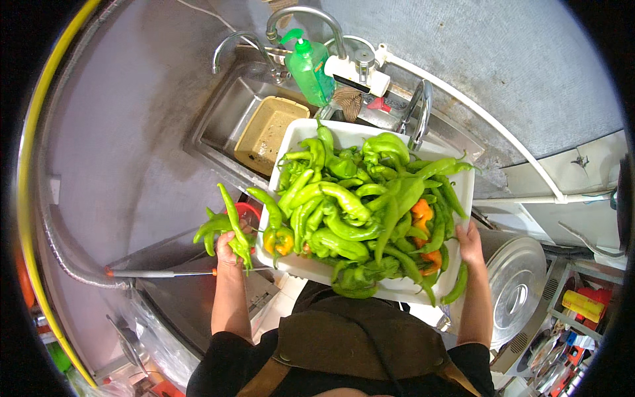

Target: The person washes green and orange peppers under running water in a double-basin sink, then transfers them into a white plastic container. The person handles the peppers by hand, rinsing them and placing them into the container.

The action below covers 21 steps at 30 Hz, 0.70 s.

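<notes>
A white rectangular tray [299, 134] is heaped with long green peppers [344, 212], and a few orange ones [423, 231] lie among them at the right. My right hand [469, 243] grips the tray's right edge. Just left of the tray, my left hand [228, 248] is closed around a few green peppers [231, 212] that stick out above and below the fingers. Whether it also touches the tray cannot be seen. A yellow-orange pepper [278, 242] sits at the tray's near left corner.
Beyond the tray is a steel sink [228, 109] holding a tan basin [264, 126], with curved taps [420, 109] and a green pump bottle [309, 73]. A large round metal lid [519, 291] is at the right. A red container [248, 211] shows behind my left hand.
</notes>
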### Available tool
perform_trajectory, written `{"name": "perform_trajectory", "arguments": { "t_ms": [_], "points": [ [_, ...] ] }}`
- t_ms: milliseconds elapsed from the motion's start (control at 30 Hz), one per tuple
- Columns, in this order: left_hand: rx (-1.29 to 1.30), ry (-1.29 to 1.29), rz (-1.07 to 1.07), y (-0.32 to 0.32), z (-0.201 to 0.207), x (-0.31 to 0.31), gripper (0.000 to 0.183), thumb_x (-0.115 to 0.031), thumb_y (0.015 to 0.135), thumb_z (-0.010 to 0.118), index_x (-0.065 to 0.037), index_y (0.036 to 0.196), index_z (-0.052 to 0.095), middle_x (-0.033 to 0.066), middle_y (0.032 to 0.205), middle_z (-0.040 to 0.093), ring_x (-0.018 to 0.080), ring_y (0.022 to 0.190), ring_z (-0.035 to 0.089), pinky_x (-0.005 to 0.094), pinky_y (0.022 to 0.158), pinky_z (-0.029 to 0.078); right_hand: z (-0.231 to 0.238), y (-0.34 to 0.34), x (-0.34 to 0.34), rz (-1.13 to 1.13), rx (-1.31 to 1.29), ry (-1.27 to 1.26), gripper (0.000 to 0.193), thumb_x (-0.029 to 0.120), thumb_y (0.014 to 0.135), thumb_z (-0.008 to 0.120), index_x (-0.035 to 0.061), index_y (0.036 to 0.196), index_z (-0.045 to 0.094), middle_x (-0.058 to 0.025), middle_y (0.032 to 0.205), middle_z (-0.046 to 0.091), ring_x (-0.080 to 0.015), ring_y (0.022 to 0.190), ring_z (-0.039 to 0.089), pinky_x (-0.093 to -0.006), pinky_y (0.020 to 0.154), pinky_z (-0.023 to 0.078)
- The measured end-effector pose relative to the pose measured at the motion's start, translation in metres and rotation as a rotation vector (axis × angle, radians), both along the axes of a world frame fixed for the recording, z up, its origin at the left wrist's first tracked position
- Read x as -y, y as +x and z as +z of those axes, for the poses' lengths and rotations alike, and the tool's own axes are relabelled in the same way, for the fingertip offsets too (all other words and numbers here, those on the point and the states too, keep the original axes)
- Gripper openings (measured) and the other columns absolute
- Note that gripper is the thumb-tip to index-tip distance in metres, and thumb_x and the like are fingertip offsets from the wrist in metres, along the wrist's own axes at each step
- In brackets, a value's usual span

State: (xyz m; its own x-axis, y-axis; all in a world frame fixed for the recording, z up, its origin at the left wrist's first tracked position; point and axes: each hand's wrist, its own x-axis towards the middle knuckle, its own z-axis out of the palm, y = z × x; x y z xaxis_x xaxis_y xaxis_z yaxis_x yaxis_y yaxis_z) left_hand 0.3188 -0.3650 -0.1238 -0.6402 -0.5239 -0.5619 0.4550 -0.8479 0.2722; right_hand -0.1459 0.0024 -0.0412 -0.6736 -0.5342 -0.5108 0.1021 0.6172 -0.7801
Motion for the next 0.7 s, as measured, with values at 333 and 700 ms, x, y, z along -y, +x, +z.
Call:
{"name": "perform_trajectory", "arguments": {
  "t_ms": [333, 700],
  "points": [
    [-0.038, -0.239, -0.260, 0.003, -0.008, 0.038, 0.052, -0.013, 0.054, 0.069, -0.002, 0.104, 0.054, 0.0049, 0.076, 0.054, 0.0164, 0.063, 0.048, 0.0256, 0.057, 0.042, 0.013, 0.070, -0.014, -0.150, -0.028, 0.022, 0.031, -0.003, 0.081, 0.054, 0.0024, 0.112, 0.050, -0.0032, 0.099, 0.058, -0.0106, 0.088, 0.053, -0.0264, 0.079, 0.044],
    [0.461, -0.352, -0.243, 0.071, 0.016, 0.029, 0.044, -0.021, 0.055, 0.070, -0.001, 0.092, 0.055, 0.0049, 0.075, 0.053, 0.0169, 0.067, 0.048, 0.0279, 0.059, 0.040, -0.007, 0.078, 0.044, 0.076, -0.203, 0.011, 0.032, 0.005, 0.081, 0.056, -0.0005, 0.112, 0.051, -0.0113, 0.094, 0.061, -0.0174, 0.082, 0.057, -0.0305, 0.073, 0.047]
  ]
}}
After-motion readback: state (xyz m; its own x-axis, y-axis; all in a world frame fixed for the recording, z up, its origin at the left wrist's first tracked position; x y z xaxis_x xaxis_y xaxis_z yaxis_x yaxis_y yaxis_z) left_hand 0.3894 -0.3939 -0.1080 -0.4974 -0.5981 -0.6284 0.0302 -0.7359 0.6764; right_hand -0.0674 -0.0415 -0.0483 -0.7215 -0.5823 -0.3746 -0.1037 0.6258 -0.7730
